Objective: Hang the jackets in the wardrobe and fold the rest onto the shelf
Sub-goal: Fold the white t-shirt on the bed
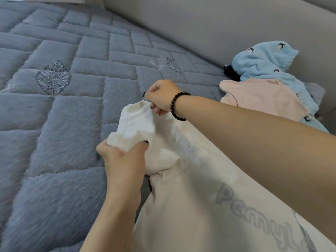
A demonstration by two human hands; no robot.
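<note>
**Both hands on the cream garment's sleeve**

The left hand (120,157) grips the ribbed white cuff (132,128) of a cream garment (190,197), thumb on top and fingers curled beneath. Just beyond it, the right hand (161,96), a dark bead bracelet (177,106) at its wrist, pinches the far edge of the same cuff with curled fingers. The garment runs back from the hands toward the person, grey lettering showing below the right forearm, and lies on a grey quilted bed (54,115). Well to the right of the hands, a pink garment (263,99) lies on a pale blue fleece one (261,60) against the beige headboard (200,30).
</note>
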